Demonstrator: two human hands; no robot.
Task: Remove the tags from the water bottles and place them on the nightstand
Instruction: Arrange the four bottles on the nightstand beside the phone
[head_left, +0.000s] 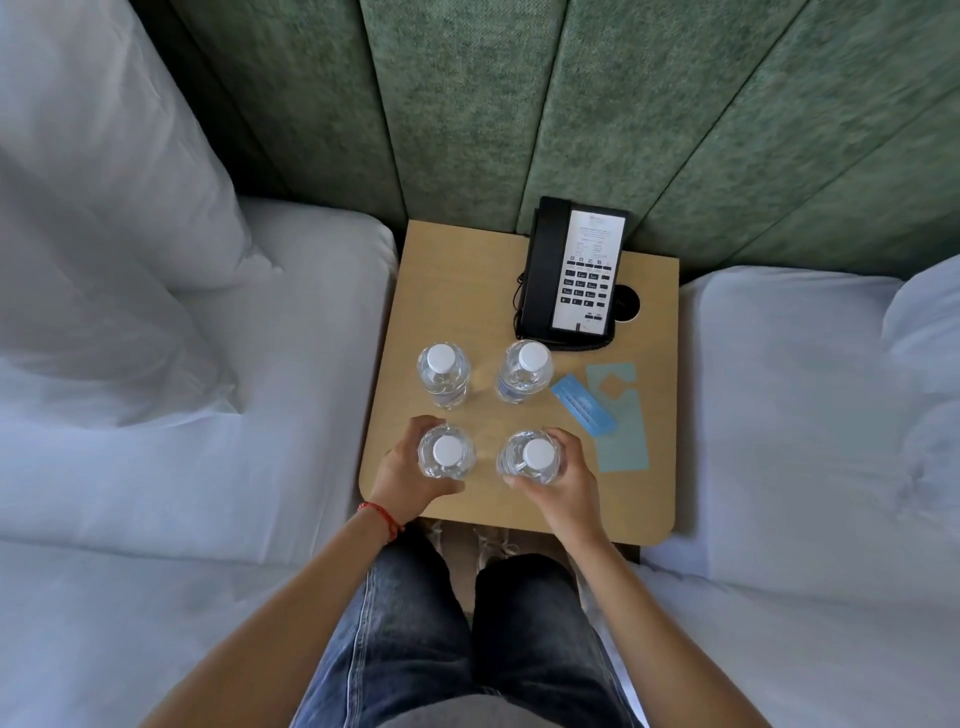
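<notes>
On the nightstand (405, 291), four clear water bottles with white caps stand in a square, and none has a tag on its neck that I can see. Left hand (410, 478) has its fingers wrapped round the bottle at 7 o'clock (447, 452), right hand (558, 486) is curled round the one at 5 o'clock (530, 457). The other two sit at 11 o'clock (442, 371) and 1 o'clock (524, 371). Two blue tags (584, 408) lie flat at 3 o'clock, overlapping, below the phone (576, 275). Looks like the wrap-up step to me: just setting the front pair down straight, then letting go without tipping them.
</notes>
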